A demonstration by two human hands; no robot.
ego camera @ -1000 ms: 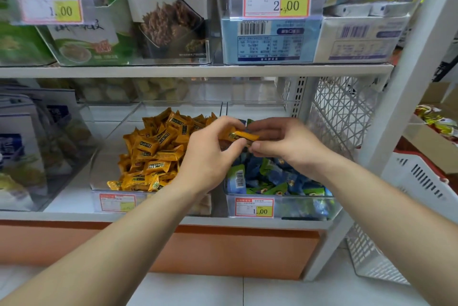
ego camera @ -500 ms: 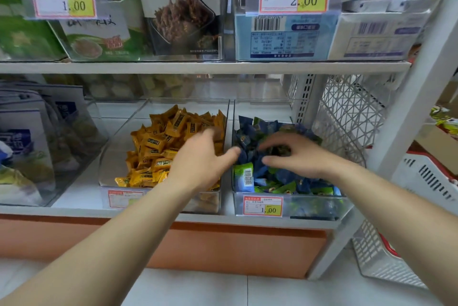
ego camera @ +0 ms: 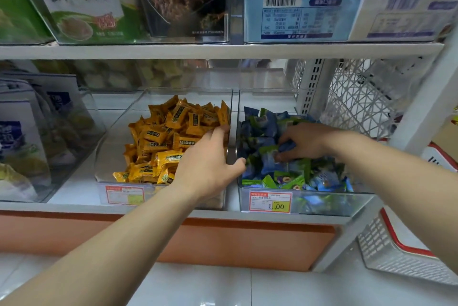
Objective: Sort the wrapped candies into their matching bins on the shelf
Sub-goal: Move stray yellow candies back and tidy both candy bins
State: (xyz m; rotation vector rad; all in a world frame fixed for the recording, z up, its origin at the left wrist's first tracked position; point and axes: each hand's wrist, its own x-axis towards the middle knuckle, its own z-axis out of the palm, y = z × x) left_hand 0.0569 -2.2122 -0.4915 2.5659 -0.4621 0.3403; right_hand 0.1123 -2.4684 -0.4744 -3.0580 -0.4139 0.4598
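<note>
A clear bin [ego camera: 112, 142] on the lower shelf holds a heap of orange wrapped candies [ego camera: 163, 139]. Right beside it, a second clear bin [ego camera: 334, 203] is full of blue and green wrapped candies [ego camera: 282, 177]. My left hand [ego camera: 208, 162] lies palm down over the right side of the orange heap. Its fingers are spread, the thumb reaches toward the wall between the bins, and I see nothing in it. My right hand [ego camera: 307, 142] is down in the blue-and-green bin, fingers curled and pinching a blue candy [ego camera: 287, 146].
Price tags [ego camera: 270, 202] hang on both bin fronts. Clear bins of bagged snacks [ego camera: 29, 137] stand at left. The upper shelf [ego camera: 223, 50] carries boxed goods. A white mesh side panel [ego camera: 359, 97] closes the right end. A white basket with a red rim [ego camera: 401, 253] sits on the floor.
One second ago both hands held an orange candy together above the bins. They then parted: the left went down onto the orange heap, the right dug into the blue-and-green bin. The view came closer.
</note>
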